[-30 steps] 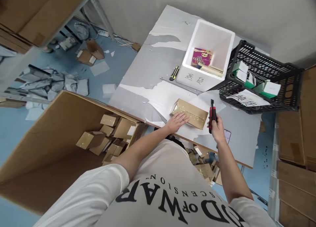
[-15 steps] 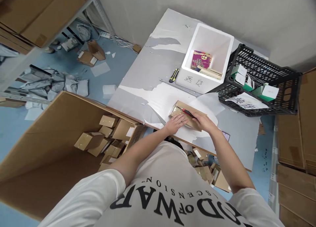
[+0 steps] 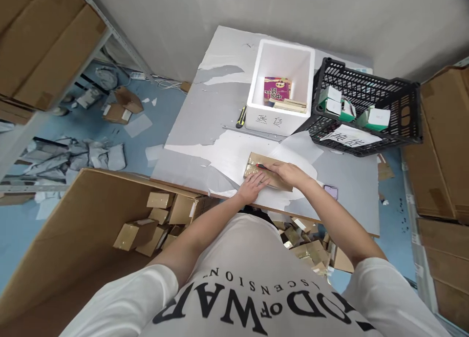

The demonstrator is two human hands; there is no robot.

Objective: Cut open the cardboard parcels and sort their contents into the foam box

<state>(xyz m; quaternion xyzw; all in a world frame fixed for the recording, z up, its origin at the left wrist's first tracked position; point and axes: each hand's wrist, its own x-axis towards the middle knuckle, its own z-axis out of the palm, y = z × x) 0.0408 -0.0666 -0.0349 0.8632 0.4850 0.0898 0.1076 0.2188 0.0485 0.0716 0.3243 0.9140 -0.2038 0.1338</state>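
A small brown cardboard box [image 3: 253,159] with clear tape lies on the white-papered tabletop close to the front edge. My left hand [image 3: 252,186] rests with stretched fingers on its near left part, pressing against the cardboard. Above the box, my right hand [image 3: 287,173] is closed around a red and black utility knife [image 3: 260,166]; most of the handle is hidden in the fingers. The knife's front end points left over the taped end of the box. I cannot tell whether the blade touches the tape.
Behind stand a white foam box [image 3: 269,127] with books and a black crate [image 3: 366,90] with green-white boxes. A yellow-black cutter [image 3: 241,117] and a phone [image 3: 330,191] lie on the table [image 3: 190,127]. A large carton [image 3: 73,220] holds small boxes at left.
My right hand has drawn nearer my left hand and covers more of the knife. The knife sits lower against the box. The whole view has shifted a little.
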